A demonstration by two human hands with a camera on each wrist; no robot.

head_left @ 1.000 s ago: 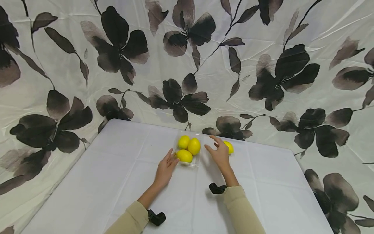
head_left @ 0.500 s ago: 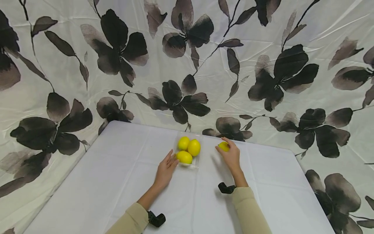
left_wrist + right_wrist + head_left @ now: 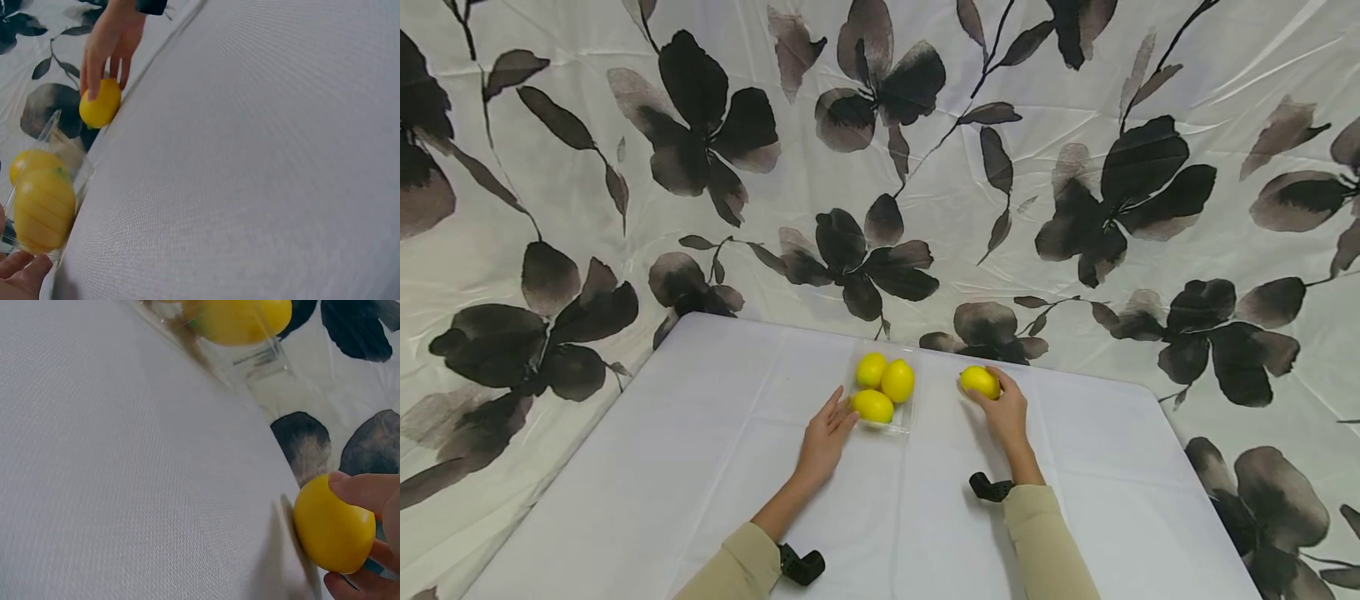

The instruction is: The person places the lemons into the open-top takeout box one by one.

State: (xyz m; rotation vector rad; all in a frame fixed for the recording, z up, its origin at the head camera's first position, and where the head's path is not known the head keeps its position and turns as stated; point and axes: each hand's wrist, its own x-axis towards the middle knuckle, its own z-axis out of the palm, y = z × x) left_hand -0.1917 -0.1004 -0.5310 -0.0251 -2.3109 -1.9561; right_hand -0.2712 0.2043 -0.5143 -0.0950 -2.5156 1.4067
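A clear plastic tray (image 3: 904, 423) holding three yellow lemons (image 3: 873, 406) stands near the table's far edge. My left hand (image 3: 823, 442) rests against the tray's near left side, its fingers fairly straight; in the left wrist view only fingertips (image 3: 28, 272) show beside the tray. To the right of the tray, my right hand (image 3: 1009, 412) grips another lemon (image 3: 979, 381) between thumb and fingers. That lemon (image 3: 334, 525) fills the grip in the right wrist view, close to the white surface; whether it touches it I cannot tell.
White cloth covers the table (image 3: 850, 517). Behind it hangs a pale curtain (image 3: 985, 208) with dark printed flowers. A black wrist camera (image 3: 802, 565) sits on the left wrist, another black camera (image 3: 990, 487) on the right.
My right hand has moved right, away from the tray, and taken hold of the lone lemon, which has turned and now shows more fully. The left hand stays at the tray.
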